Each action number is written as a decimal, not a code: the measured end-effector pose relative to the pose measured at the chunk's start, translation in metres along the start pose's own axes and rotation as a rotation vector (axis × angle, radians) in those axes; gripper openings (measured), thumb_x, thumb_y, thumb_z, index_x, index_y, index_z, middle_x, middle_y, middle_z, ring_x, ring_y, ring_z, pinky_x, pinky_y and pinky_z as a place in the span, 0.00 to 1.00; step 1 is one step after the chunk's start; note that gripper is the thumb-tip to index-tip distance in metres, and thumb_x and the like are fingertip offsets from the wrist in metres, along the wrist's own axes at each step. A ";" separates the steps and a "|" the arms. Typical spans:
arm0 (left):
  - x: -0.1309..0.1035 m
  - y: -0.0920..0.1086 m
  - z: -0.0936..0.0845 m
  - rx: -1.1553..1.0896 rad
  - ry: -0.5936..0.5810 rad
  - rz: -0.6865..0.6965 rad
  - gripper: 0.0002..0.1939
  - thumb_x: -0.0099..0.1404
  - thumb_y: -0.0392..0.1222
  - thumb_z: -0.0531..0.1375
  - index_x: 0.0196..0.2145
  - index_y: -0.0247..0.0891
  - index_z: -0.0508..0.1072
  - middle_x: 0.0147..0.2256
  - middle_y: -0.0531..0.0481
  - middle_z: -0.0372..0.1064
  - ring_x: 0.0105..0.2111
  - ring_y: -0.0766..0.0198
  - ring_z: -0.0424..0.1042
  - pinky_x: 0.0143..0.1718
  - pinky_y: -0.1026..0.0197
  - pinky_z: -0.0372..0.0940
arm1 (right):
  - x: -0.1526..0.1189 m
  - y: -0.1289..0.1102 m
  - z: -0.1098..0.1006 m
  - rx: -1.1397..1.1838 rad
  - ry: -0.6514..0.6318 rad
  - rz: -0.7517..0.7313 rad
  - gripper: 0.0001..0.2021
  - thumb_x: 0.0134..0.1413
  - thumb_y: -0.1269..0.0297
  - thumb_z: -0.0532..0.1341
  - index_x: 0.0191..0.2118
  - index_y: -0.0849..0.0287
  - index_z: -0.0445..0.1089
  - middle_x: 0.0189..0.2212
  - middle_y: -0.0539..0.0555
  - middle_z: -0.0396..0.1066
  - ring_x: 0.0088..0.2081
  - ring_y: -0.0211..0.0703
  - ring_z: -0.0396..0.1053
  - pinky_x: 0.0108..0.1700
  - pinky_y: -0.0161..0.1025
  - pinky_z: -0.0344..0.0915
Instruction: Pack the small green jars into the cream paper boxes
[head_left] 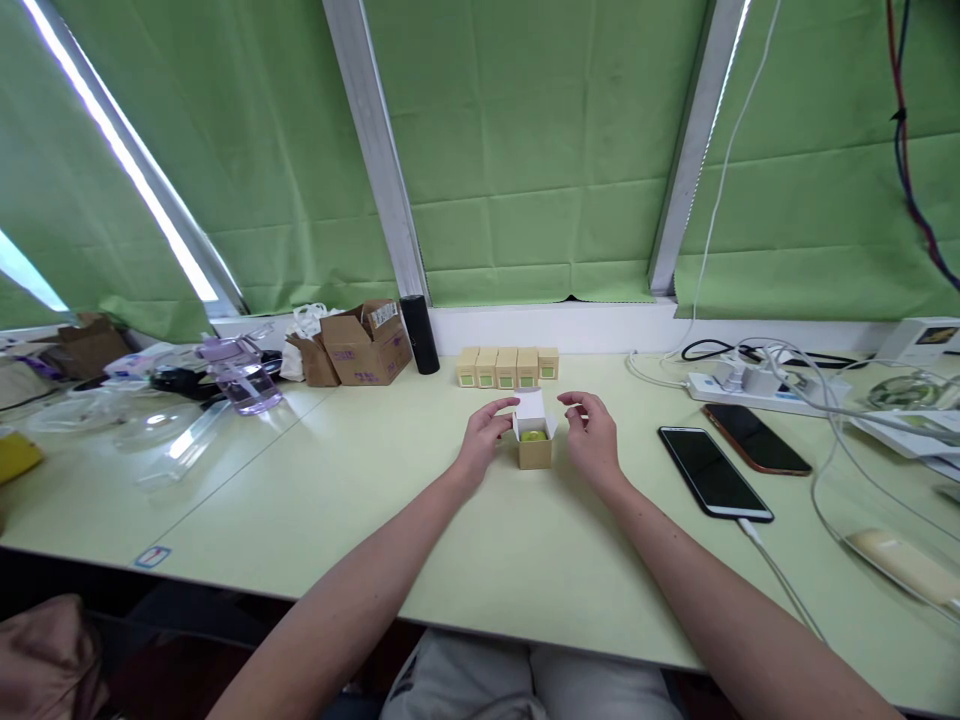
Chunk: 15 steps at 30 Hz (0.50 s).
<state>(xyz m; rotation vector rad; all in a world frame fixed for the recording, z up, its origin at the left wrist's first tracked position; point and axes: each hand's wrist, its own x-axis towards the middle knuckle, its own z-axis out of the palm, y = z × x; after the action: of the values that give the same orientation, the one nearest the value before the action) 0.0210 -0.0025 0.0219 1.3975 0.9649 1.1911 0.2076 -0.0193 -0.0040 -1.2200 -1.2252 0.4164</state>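
A small tan cardboard box (535, 456) stands upright on the table in front of me, its white-lined lid raised at the back and its side flaps apart. Inside it sits a yellow-green item (533, 436) whose kind I cannot make out. My left hand (486, 440) is at the box's left side, fingers apart, the fingertips at or near the left flap. On the right, my right hand (591, 435) is held a little away from the box with fingers curved and apart, holding nothing. Behind is a row of several similar closed boxes (506, 368) with green labels.
Two phones, one black with a white edge (715, 472) and one darker (756, 438), lie right of my right arm. A power strip (757, 390) with cables is behind them. Back left are a brown carton (367, 345), a black cylinder (419, 335) and a purple bottle (244, 378).
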 end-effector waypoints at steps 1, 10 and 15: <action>-0.001 0.000 0.001 -0.011 -0.008 0.001 0.25 0.53 0.43 0.61 0.49 0.37 0.79 0.33 0.49 0.79 0.34 0.61 0.69 0.38 0.60 0.57 | 0.000 0.001 0.000 0.011 0.000 0.037 0.12 0.61 0.64 0.54 0.45 0.55 0.73 0.49 0.58 0.74 0.43 0.49 0.70 0.48 0.49 0.68; -0.001 -0.008 0.003 -0.125 -0.078 -0.019 0.27 0.56 0.44 0.68 0.53 0.38 0.72 0.34 0.48 0.79 0.38 0.58 0.76 0.47 0.57 0.64 | -0.001 0.002 0.001 0.067 -0.008 0.150 0.13 0.58 0.61 0.58 0.47 0.55 0.72 0.47 0.59 0.74 0.44 0.51 0.70 0.47 0.49 0.67; 0.000 -0.013 0.006 -0.137 -0.095 -0.033 0.31 0.57 0.50 0.72 0.54 0.39 0.68 0.34 0.48 0.79 0.35 0.60 0.77 0.42 0.59 0.65 | -0.001 0.002 0.003 0.091 -0.008 0.160 0.15 0.56 0.59 0.59 0.48 0.55 0.71 0.47 0.59 0.74 0.43 0.50 0.70 0.46 0.48 0.67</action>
<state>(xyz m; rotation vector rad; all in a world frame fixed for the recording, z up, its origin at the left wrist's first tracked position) 0.0272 -0.0013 0.0090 1.3123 0.8216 1.1348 0.2055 -0.0183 -0.0064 -1.2426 -1.1076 0.5895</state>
